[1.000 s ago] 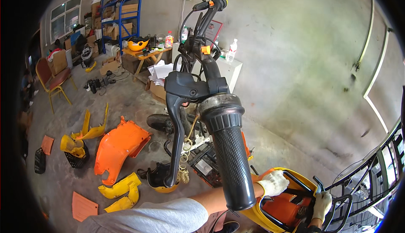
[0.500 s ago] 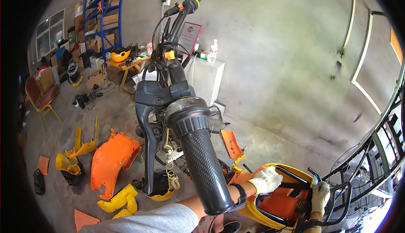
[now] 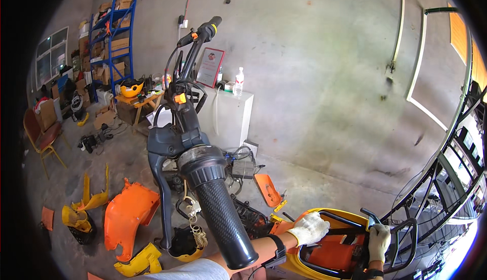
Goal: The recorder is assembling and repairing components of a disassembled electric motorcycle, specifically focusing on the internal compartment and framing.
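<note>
A yellow body shell (image 3: pixel 291 271) with a black-rimmed opening lies at the lower right, orange plastic showing inside it. My left hand (image 3: pixel 310 228), in a white knit glove, is closed over the shell's near left rim. My right hand (image 3: pixel 379 242), gloved alike, is wrapped round the shell's right end, beside a black tubular rack (image 3: pixel 413 234); its fingertips are partly hidden. Across the foreground rises a handlebar with a black grip (image 3: pixel 225 219) and a brake lever (image 3: pixel 161 194), passing over my left forearm.
An orange panel (image 3: pixel 133 219), yellow panels (image 3: pixel 139 261) and a yellow-and-black helmet (image 3: pixel 186 243) lie on the floor to the left. An orange tray-like part (image 3: pixel 269 190) is beyond the shell. A black metal frame (image 3: pixel 431 189) stands right; a white cabinet (image 3: pixel 236 118) is against the wall.
The whole view has shifted, so the handlebar and room sit further left and lower. Both hands keep their places on the yellow shell.
</note>
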{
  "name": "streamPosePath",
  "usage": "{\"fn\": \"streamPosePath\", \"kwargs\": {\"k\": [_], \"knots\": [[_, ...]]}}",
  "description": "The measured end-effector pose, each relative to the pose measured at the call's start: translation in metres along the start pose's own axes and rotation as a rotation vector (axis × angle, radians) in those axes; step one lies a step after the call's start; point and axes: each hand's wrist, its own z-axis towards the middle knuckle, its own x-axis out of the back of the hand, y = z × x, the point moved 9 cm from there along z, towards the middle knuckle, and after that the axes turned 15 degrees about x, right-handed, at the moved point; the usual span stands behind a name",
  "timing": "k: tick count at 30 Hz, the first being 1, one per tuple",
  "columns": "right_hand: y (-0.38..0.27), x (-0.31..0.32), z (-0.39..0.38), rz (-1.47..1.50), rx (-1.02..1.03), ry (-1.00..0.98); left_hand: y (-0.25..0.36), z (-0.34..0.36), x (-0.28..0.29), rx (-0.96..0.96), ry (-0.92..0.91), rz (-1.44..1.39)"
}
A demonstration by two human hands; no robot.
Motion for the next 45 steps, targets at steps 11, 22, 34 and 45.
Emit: {"fn": "streamPosePath", "kwargs": {"k": [11, 22, 34, 45], "knots": [[0.004, -0.003, -0.006, 0.024, -0.078, 0.043, 0.001, 0.0, -0.001, 0.003, -0.048, 0.061], [0.001, -0.002, -0.01, 0.04, -0.096, 0.102, 0.002, 0.001, 0.0, -0.067, 0.023, 0.016], [0.007, -0.003, -0.012, -0.001, -0.138, 0.126, 0.002, -0.001, 0.002, 0.006, -0.075, 0.033], [0.011, -0.004, -0.013, -0.006, -0.13, 0.097, 0.005, -0.004, 0.005, 0.008, -0.086, 0.058]]}}
